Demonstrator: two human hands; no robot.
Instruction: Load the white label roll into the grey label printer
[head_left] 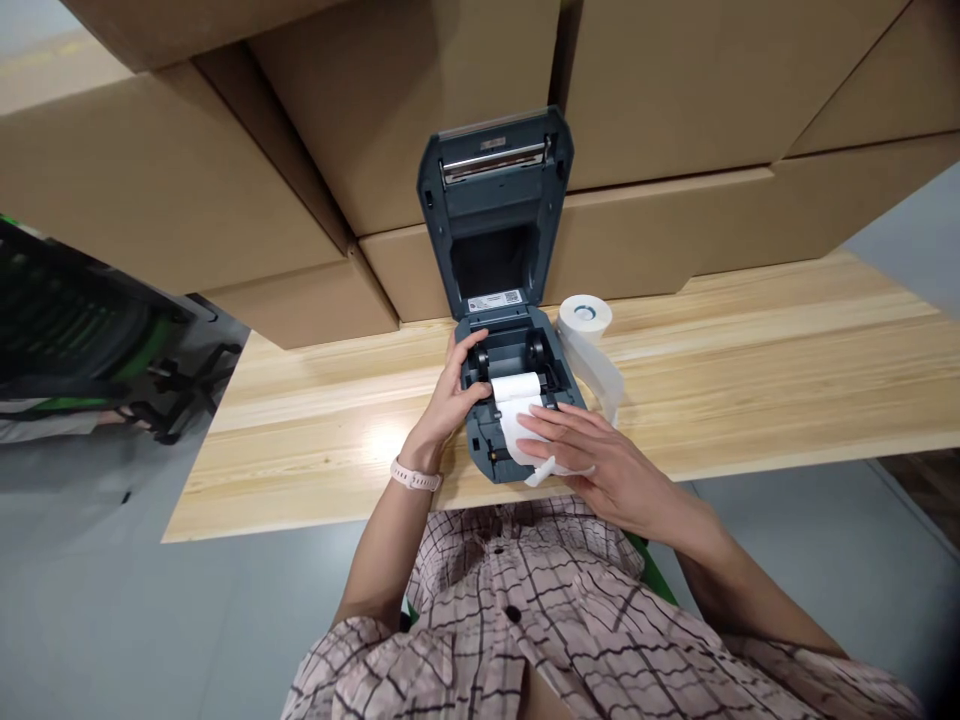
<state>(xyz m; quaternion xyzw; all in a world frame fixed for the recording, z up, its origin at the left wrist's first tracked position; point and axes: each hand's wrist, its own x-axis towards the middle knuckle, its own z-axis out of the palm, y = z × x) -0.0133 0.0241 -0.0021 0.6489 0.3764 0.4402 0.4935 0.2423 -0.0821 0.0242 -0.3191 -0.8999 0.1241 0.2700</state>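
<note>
Well to the left of the label printer [500, 313], a wheeled chair base [161, 400] stands on the floor. Cardboard boxes [450, 110] fill the space behind the printer and show no print that can be read. At the printer's left side is the left hand [454, 385], a pale wristband [415, 476] on its wrist. Thumb and forefinger are parted, the finger over the printer's rim and the thumb at the end of the small paper roll [517, 387] inside, presumably to steady both.

The printer sits on the bench [750, 360] with its lid raised, which leaves the roll bay open to reach. A white sticker [495, 300] near its hinge carries small text and what looks like a square code, too fine to read; no brand can be made out.

The right hand [600, 465] reaches in from the printer's right, fingers slightly spread over the paper strip [514, 430], probably to keep it flat toward the printer's front. Whether it also pinches the paper cannot be told. Just right of the printer stands a larger white roll [585, 315], its loose tail [600, 375] trailing toward the right hand.
</note>
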